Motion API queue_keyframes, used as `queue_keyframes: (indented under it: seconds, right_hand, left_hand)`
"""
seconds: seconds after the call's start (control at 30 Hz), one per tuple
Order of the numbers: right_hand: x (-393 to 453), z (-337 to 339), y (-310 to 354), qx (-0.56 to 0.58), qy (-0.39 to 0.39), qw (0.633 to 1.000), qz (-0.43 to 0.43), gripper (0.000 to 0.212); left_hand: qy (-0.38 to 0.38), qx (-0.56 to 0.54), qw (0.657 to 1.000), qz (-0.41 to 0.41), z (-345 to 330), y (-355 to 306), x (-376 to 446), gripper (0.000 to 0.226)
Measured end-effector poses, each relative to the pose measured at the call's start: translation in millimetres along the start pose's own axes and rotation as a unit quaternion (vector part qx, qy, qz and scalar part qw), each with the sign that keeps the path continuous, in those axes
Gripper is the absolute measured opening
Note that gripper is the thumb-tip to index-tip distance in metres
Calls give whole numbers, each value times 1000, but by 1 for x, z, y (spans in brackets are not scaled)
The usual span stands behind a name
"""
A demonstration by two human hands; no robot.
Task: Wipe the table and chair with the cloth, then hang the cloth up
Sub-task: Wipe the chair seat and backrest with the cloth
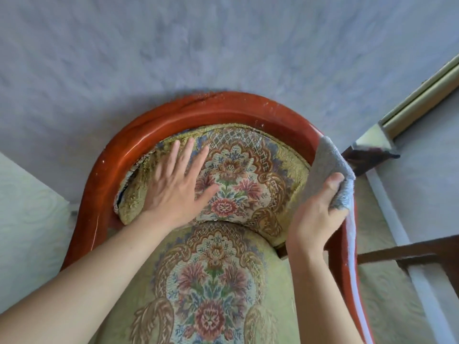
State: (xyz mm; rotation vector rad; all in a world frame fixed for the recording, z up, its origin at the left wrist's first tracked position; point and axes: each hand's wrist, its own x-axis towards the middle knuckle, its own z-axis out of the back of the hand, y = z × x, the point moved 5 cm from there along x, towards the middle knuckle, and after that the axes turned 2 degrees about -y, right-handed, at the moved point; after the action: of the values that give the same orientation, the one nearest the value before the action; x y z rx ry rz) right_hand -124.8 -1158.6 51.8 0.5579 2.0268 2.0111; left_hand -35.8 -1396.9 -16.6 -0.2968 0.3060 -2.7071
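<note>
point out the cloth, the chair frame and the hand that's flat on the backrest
cloth point(325, 167), head view, on its flat grey face above the thumb
chair frame point(231, 109), head view, on the top of the red wooden arch
left hand point(173, 192), head view, on the back of the hand

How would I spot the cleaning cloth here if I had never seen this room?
Find the chair with the curved red-brown wooden frame and floral upholstery. Follow the frame to its right side, where the right hand presses a cloth against the wood. It is plain grey and fuzzy, unlike the patterned fabric beside it.
</note>
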Motion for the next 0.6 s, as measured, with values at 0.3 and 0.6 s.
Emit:
queue_keyframes:
  seconds: [0.3, 0.6]
  right_hand:
    - [-3, -84, -52, -196, 139, 960, 142, 50]
    - [-35, -127, -65, -315, 246, 861, 313, 54]
  left_hand:
    - [-42, 57, 997, 12, -31, 16, 19, 98]
    - [-92, 79, 993, 13, -33, 12, 19, 112]
